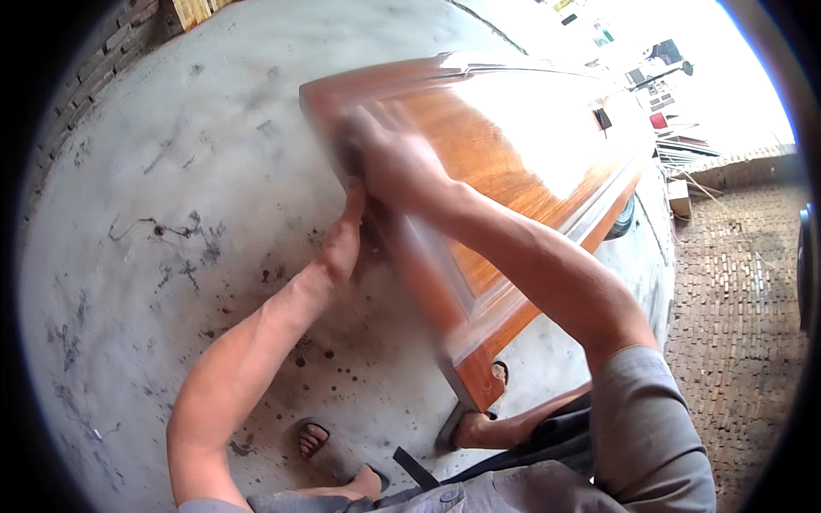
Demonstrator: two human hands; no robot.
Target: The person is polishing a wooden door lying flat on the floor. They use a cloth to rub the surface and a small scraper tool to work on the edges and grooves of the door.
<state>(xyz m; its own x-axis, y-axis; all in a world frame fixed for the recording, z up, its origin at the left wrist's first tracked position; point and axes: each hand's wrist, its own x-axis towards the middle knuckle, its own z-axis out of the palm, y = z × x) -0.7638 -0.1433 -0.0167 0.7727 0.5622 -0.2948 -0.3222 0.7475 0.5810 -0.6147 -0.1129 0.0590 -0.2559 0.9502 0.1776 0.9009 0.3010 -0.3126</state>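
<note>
A glossy reddish-brown wooden door panel [479, 162] with a raised moulded border slants across the middle, its upper right part washed out by glare. Both hands are at its left edge, which is smeared by motion. My right hand [398, 162] lies over this edge; its fingers are too blurred to make out their grip. Just below it, my left hand [346, 222] is against the same edge with the thumb up and the other fingers hidden, apparently gripping the panel. A dark patch beside the right fingers is too smeared to name.
My sandalled feet [342, 462] stand on a stained grey concrete floor [154, 282], one close to the panel's lower corner. A dark round object [623, 221] shows under the panel's right side. Brick paving [735, 316] and a small box [679, 198] lie to the right.
</note>
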